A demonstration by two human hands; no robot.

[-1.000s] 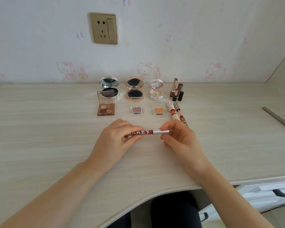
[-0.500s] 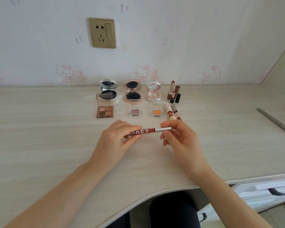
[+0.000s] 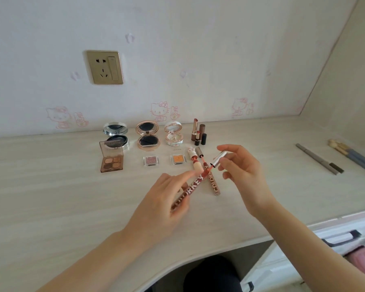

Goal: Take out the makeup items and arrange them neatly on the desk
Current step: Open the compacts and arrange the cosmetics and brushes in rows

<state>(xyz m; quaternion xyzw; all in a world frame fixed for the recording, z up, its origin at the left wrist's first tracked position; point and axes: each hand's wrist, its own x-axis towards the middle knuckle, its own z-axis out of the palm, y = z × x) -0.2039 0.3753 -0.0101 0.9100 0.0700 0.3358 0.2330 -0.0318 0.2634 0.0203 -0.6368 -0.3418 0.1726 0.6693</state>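
Mid-frame on the desk (image 3: 51, 197), three compacts (image 3: 147, 134) stood in a row along the wall (image 3: 198, 60), lipsticks (image 3: 198, 132) to their right; a palette (image 3: 111, 160) and two pans (image 3: 151, 160) lay below them. Lower centre, the left hand (image 3: 158, 207) held a tube (image 3: 193, 186) left of the cap (image 3: 219, 158) in the right hand (image 3: 242, 173).

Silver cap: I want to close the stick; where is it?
Head view, right of centre: the right hand pinches the cap above the desk, by the tip of the red stick in the left hand.
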